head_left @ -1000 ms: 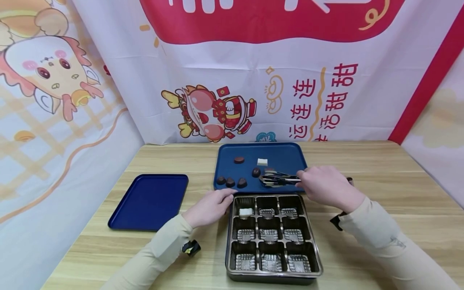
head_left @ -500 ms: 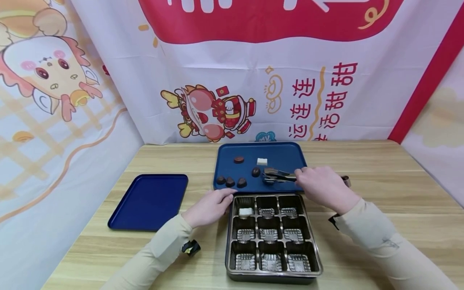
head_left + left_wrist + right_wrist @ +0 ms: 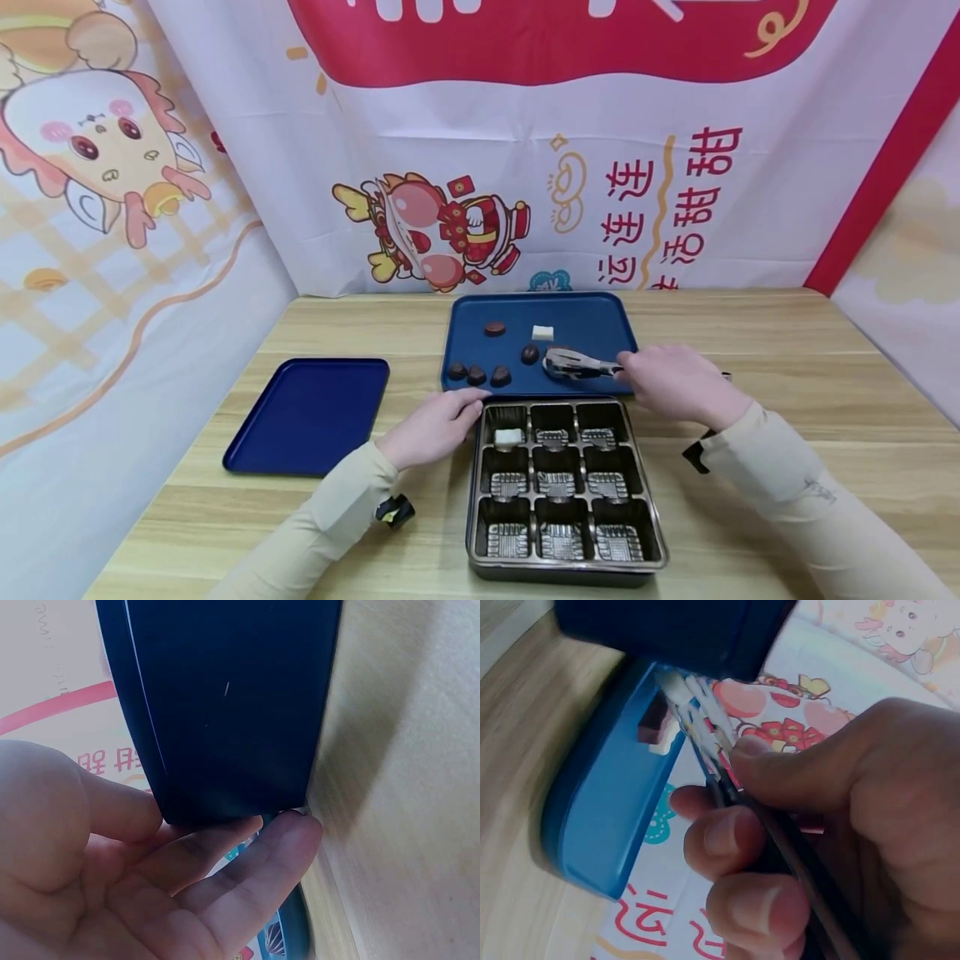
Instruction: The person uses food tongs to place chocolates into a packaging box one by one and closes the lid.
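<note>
In the head view my right hand point(image 3: 678, 383) grips metal tongs point(image 3: 577, 364) over the blue tray point(image 3: 585, 308). The tongs' heads lie close together beside a brown chocolate point(image 3: 654, 720), partly hidden behind them; whether they hold it I cannot tell. An oval dark chocolate point(image 3: 530, 354) lies just left of the heads. My left hand point(image 3: 433, 427) rests at the far left corner of the dark compartment box point(image 3: 474, 533), its fingers and thumb touching the wall in the left wrist view. One back left compartment holds a white piece point(image 3: 508, 437).
Several dark chocolates point(image 3: 477, 376) line the tray's front left. A reddish-brown chocolate point(image 3: 494, 329) and a white square piece point(image 3: 543, 332) lie farther back. A second blue tray point(image 3: 311, 417) stands at left on the wooden table point(image 3: 810, 358). A printed cloth point(image 3: 300, 142) hangs behind.
The tongs' heads have drawn closer together beside the brown chocolate, after shifting slightly. My left hand and the box have stayed in place.
</note>
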Tool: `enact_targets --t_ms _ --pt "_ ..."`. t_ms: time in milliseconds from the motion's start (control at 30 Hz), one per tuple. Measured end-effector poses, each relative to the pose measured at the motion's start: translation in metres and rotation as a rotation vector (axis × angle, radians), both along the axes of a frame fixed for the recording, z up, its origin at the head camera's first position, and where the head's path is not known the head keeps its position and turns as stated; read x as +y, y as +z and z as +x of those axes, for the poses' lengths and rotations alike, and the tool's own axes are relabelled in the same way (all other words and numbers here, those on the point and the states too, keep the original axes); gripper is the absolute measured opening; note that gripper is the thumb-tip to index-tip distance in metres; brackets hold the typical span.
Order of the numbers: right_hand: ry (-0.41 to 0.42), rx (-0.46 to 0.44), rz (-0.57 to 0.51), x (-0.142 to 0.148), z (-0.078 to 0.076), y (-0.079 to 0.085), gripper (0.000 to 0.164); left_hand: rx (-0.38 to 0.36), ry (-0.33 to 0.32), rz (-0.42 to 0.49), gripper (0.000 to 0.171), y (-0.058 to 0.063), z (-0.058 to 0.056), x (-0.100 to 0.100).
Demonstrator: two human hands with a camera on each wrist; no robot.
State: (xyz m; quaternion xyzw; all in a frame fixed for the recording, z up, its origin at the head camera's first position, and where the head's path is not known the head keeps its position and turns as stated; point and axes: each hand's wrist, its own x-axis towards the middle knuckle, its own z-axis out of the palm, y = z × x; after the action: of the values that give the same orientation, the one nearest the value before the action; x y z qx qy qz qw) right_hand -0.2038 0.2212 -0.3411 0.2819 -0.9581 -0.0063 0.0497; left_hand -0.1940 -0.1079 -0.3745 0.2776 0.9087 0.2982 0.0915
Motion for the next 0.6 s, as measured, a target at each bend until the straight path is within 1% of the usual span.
enact_targets --t_ms 200,300,367,433,533,600 --pt "-0.055 -0.122 -0.015 0.0047 -0.0024 0.0041 0.015 0.012 -0.001 -0.002 0.037 0.0007 0.0004 0.0006" --pt "-0.076 -0.152 -0.022 0.008 -0.0021 0.0077 0.01 0.013 0.0 -0.003 0.037 0.0012 0.0003 0.0009" --pt "-0.088 -0.141 -0.016 0.0099 -0.0019 0.0091 0.011 0.013 0.0 -0.003 0.037 0.0014 0.0004 0.0011" --pt "-0.092 -0.108 -0.015 0.0106 -0.0019 0.0093 0.012 0.007 0.0 -0.004 0.038 0.0014 0.0005 0.0011" --pt "-0.087 -0.024 -0.017 0.0092 -0.0012 0.0083 0.014 0.0 0.002 -0.003 0.038 0.0015 0.001 0.0014" --pt "-0.069 0.038 -0.029 0.0067 0.0001 0.0078 0.015 -0.001 0.002 -0.001 0.037 0.0014 0.0012 0.0016"
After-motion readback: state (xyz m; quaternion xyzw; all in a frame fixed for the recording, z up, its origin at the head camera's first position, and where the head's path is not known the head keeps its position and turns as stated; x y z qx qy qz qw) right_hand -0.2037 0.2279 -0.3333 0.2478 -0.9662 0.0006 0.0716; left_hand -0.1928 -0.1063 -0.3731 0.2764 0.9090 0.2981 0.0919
